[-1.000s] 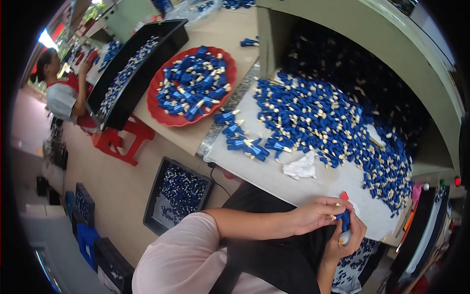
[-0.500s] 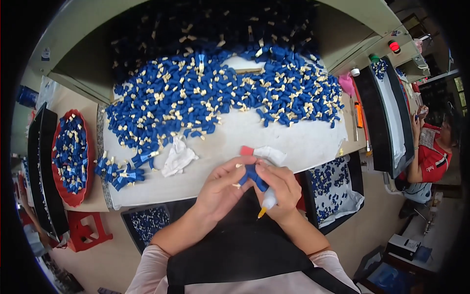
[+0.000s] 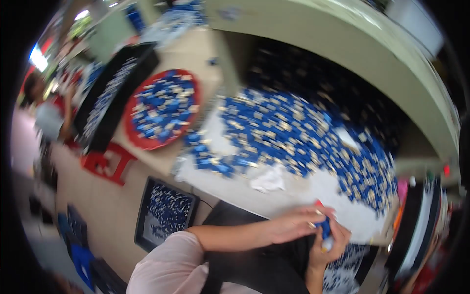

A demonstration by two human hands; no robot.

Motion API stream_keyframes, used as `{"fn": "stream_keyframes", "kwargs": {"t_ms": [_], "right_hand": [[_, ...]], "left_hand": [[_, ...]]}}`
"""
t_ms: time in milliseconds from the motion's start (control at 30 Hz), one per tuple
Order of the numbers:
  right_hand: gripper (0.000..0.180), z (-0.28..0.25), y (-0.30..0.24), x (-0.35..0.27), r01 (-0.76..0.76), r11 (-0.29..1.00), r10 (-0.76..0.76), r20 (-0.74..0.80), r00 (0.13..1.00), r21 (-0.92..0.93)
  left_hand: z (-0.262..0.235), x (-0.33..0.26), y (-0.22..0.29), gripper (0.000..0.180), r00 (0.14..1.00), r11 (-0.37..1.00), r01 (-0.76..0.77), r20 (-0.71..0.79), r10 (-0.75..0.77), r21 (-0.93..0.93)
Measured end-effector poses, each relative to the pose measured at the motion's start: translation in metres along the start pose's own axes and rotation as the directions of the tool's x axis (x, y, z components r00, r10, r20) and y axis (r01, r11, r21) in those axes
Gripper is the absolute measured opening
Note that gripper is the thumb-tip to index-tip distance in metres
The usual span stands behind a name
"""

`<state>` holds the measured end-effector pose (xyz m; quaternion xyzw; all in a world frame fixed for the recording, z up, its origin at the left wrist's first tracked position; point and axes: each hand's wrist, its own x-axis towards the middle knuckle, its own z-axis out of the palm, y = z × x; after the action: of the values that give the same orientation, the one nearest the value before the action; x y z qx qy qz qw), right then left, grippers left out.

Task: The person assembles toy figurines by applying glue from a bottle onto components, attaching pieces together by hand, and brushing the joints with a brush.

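Note:
My two hands meet over the front edge of the worktable, smeared by motion. A small blue piece with cream-coloured ends [image 3: 325, 226] sits between them. The fingers of my left hand [image 3: 298, 223] are closed round it from the left, with cream bits showing at the fingertips. My right hand [image 3: 339, 241] bears on the blue piece from the other side. In its curled fingers it also grips a small white bottle with a yellow tip [image 3: 328, 243], partly covered by the fingers. Just beyond the hands shows a red bit [image 3: 318, 203].
A large heap of blue-and-cream pieces [image 3: 293, 132] covers the table's far part. Left of a crumpled white cloth [image 3: 268, 179] are a red dish of pieces [image 3: 129, 125] and a black tray [image 3: 83, 132]. Another tray [image 3: 142, 230] lies below. A person [image 3: 51, 115] is at far left.
The whole view has swung left and tilted, so my hands now appear farther right and lower. Both still hold the blue piece, and the bottle stays in my right hand.

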<state>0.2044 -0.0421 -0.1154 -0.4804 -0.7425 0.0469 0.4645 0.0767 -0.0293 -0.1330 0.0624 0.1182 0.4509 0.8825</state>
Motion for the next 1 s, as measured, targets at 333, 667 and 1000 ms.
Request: {"fn": "stream_keyframes", "kwargs": {"t_ms": [333,667,1000], "right_hand": [[0.024,0.019,-0.004,0.004,0.007,0.989,-0.019,0.078,0.997,0.148],[0.021,0.021,-0.014,0.013,0.093,0.996,-0.094,-0.022,0.995,-0.01],[0.024,0.024,-0.02,0.008,0.09,0.994,-0.091,-0.017,0.996,-0.06]], "left_hand": [[-0.006,-0.009,0.009,0.033,0.993,0.994,-0.104,0.061,0.102,0.036],[-0.008,-0.007,0.006,0.031,0.987,0.983,-0.16,0.038,0.157,0.092],[-0.01,-0.016,0.008,0.031,0.986,0.982,-0.162,0.045,0.158,0.098]]}}
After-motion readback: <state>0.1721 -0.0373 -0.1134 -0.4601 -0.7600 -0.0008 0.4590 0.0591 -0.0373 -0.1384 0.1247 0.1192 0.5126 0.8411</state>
